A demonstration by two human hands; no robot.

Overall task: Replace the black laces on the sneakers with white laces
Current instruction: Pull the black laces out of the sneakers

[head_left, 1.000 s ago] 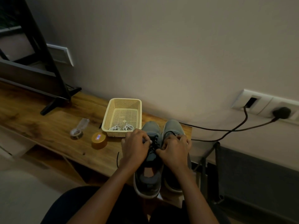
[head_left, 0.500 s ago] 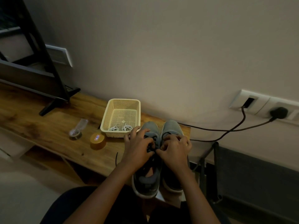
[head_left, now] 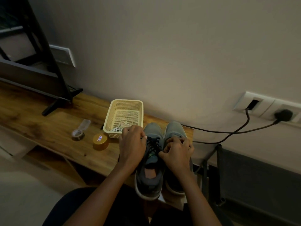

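Observation:
Two grey sneakers stand side by side at the right end of the wooden table, toes toward the wall. The left sneaker [head_left: 150,162] shows its black lace [head_left: 153,144] crossed over the tongue. My left hand [head_left: 132,145] pinches that lace at the sneaker's left edge. My right hand [head_left: 178,152] lies curled across the right sneaker [head_left: 174,130] and pinches the lace at the left sneaker's right side. White laces [head_left: 117,129] lie coiled in the cream basket [head_left: 125,103], partly hidden by my left hand.
A gold round tin [head_left: 100,141] and a clear tape roll [head_left: 79,134] sit left of the basket. A black stand's foot [head_left: 55,105] rests further left. Two black cables [head_left: 228,132] run from the wall sockets [head_left: 267,106] past the table's right end.
My hands have drawn slightly apart, uncovering more of the black lace on the left sneaker. The left hand's fingers have curled in from a spread pose.

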